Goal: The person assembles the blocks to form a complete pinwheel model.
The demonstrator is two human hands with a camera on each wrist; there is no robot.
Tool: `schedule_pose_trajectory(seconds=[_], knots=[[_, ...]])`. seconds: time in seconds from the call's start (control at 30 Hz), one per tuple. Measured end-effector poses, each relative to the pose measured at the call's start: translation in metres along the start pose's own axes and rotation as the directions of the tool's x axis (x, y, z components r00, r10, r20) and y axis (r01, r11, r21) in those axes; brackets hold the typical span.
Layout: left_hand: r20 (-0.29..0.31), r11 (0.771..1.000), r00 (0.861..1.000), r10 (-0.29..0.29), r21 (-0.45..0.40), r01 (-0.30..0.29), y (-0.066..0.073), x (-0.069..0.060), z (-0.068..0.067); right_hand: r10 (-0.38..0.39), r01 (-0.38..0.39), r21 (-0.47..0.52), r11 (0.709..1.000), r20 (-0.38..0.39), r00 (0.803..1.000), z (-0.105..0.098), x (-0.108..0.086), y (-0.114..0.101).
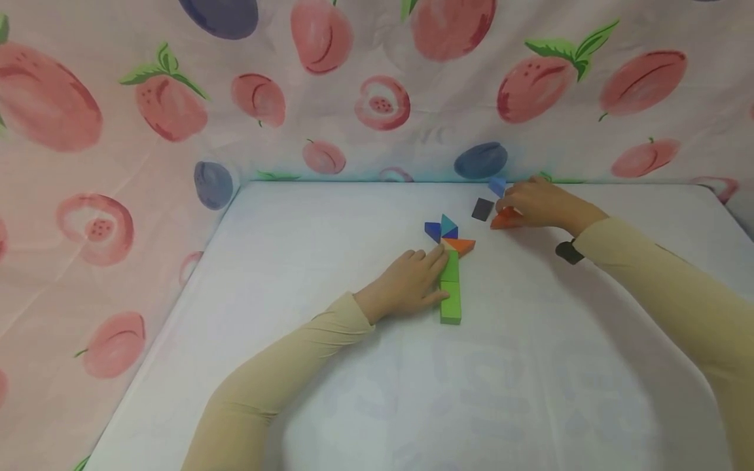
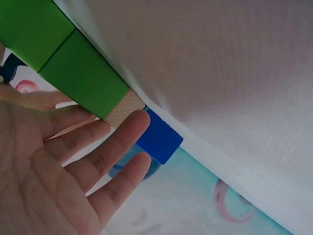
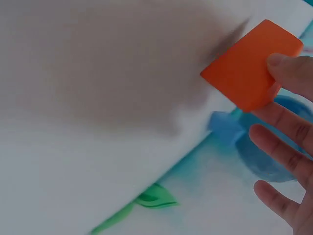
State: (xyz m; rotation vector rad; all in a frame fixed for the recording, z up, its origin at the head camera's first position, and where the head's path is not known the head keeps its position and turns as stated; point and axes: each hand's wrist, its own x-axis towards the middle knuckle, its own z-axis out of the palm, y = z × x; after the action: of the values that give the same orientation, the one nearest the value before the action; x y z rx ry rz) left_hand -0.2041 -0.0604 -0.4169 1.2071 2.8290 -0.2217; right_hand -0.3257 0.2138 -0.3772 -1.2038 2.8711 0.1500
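Two green blocks [image 1: 450, 302] lie end to end, the left hand [image 1: 408, 286] along their left side with fingers extended. In the left wrist view the left hand [image 2: 73, 161] has its fingertips by a wooden piece [image 2: 125, 108] and a blue block [image 2: 160, 137]. Beyond the green blocks sit an orange triangle [image 1: 462, 245], a light blue triangle [image 1: 448, 225] and dark blue pieces [image 1: 432, 230]. At the back right, the right hand [image 1: 538, 206] pinches an orange block [image 1: 505, 218]; the right wrist view shows this orange block [image 3: 249, 66] between thumb and finger of the right hand [image 3: 293, 127].
A dark square piece [image 1: 482, 209] and a light blue piece [image 1: 497, 186] lie near the back edge. Under the right forearm is a dark piece [image 1: 569, 252]. A fruit-patterned cloth [image 1: 330, 91] hangs behind the white table [image 1: 353, 405].
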Motion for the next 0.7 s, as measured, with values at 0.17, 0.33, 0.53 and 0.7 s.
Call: schedule_pose_trajectory(seconds=[0.17, 0.33, 0.53, 0.7], knots=[[0.003, 1.0, 1.0, 0.0, -0.008, 0.0, 0.0, 0.001, 0.001, -0.03, 0.03, -0.008, 1.0, -0.027, 0.999, -0.017, 0.014, -0.012], [0.008, 1.0, 1.0, -0.003, -0.025, 0.003, -0.002, 0.0, 0.001, -0.042, 0.043, -0.014, 0.999, 0.019, 0.999, -0.036, 0.041, -0.027], [0.005, 0.999, 1.0, -0.002, -0.043, 0.002, -0.003, 0.002, 0.002, -0.094, 0.094, -0.001, 0.996, 0.08, 0.992, -0.035, 0.08, -0.039], [0.001, 0.999, 1.0, -0.002, -0.044, 0.002, -0.003, 0.003, 0.003, -0.129, 0.13, 0.0, 0.992, 0.099, 0.987, -0.03, 0.106, -0.045]])
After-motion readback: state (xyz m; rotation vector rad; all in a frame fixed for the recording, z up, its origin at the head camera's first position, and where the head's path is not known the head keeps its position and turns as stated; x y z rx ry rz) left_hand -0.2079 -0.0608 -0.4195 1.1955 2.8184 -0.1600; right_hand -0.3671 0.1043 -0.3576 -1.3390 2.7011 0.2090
